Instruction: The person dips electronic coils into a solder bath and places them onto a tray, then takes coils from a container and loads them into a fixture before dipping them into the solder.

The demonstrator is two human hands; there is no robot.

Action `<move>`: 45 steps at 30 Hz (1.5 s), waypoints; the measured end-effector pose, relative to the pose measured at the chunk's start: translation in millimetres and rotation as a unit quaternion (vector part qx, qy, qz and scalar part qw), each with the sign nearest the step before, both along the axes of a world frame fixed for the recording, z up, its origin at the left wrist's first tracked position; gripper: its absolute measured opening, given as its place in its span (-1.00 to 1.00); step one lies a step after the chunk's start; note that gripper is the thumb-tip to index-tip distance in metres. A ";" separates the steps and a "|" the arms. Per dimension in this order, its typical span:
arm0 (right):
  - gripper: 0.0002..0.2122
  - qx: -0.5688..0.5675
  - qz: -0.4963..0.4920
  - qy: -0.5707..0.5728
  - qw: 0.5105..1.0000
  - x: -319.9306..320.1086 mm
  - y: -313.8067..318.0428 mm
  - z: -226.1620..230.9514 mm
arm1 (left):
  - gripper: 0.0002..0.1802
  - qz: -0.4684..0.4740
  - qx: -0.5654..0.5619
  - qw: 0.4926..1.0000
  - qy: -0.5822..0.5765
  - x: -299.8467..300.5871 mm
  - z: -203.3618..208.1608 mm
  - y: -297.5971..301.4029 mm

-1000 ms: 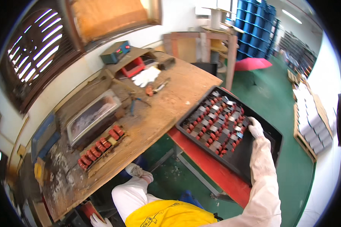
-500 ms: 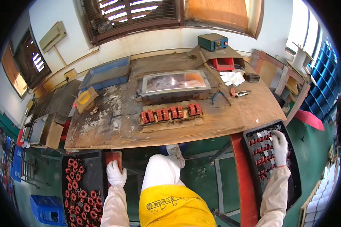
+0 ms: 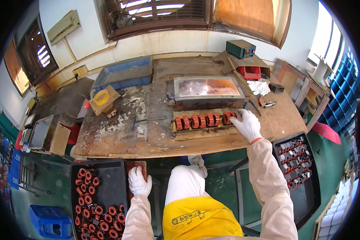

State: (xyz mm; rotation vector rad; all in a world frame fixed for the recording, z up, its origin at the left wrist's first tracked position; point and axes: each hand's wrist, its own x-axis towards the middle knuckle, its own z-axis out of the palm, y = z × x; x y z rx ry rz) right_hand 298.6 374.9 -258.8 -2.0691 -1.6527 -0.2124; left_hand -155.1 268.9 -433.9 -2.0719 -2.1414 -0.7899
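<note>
My right hand (image 3: 248, 125), in a white glove, reaches the right end of a row of red copper-wound ring coils (image 3: 202, 121). Its thumb and fingers are apart around the end coil (image 3: 227, 117), partly covering it; a firm grip is not visible. The coils stand on edge on a cardboard strip (image 3: 204, 134) near the bench's front. White-gloved too, my left hand (image 3: 140, 182) rests with fingers extended on a red board (image 3: 137, 164) beside a black tray (image 3: 114, 170). Loose ring coils (image 3: 104, 226) lie in that tray.
A second black tray (image 3: 304, 204) at the right holds rows of coils with grey blocks. Behind the row sits a glass-topped metal box (image 3: 210, 102) on the wooden bench (image 3: 164, 146). Pliers (image 3: 250, 107), a white glove (image 3: 258, 87) and a blue tray (image 3: 124, 82) lie farther back.
My right hand has moved from the right-hand tray up and left to the coil row on the bench. My left hand stays on the red board. The view has shifted.
</note>
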 end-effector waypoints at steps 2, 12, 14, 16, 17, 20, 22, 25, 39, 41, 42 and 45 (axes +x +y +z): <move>-0.36 -0.051 -0.028 0.000 0.998 -9.5 10.4 -0.8 | -0.31 0.006 -0.006 1.000 0.002 -0.6 1.8 -0.5; -0.30 -0.166 -0.113 -0.025 0.979 -32.8 39.4 -3.8 | -0.30 0.016 -0.011 1.000 -0.010 -1.1 8.5 -0.1; -0.33 -0.183 -0.122 -0.024 0.975 -39.0 40.3 2.2 | -0.29 0.018 -0.011 1.000 -0.012 -0.9 9.7 -0.4; -0.39 -0.189 -0.133 -0.019 0.973 -43.3 40.6 6.6 | -0.29 0.017 -0.008 1.000 -0.012 -1.3 8.5 -0.4; -0.39 -0.189 -0.133 -0.020 0.973 -43.5 40.4 9.1 | -0.29 0.013 -0.004 1.000 -0.011 -0.9 7.8 0.1; -0.42 -0.198 -0.129 -0.017 0.972 -41.5 38.5 15.0 | -0.30 0.014 -0.003 1.000 -0.008 1.1 7.5 0.4; -0.43 -0.178 -0.128 -0.012 0.975 -38.5 37.1 16.8 | -0.30 0.015 -0.007 1.000 -0.010 1.5 9.4 0.5; -0.43 -0.158 -0.126 -0.019 0.979 -29.6 37.3 19.1 | -0.30 0.012 -0.009 1.000 -0.013 1.6 10.8 1.0; -0.35 -0.116 -0.046 -0.115 0.986 -20.5 93.9 103.8 | -0.28 0.023 -0.033 0.999 -0.019 1.0 12.2 0.0; -0.35 -0.111 -0.036 -0.088 0.989 -13.1 110.7 101.6 | -0.28 0.025 -0.033 0.999 -0.014 1.8 10.6 -0.7; -0.33 -0.144 -0.064 -0.087 0.984 -12.8 116.6 102.9 | -0.28 0.029 -0.031 0.999 -0.015 2.3 10.1 -0.4; -0.31 -0.185 -0.096 -0.080 0.975 -14.7 127.4 103.4 | -0.29 0.028 -0.038 0.999 -0.019 1.8 11.4 -0.8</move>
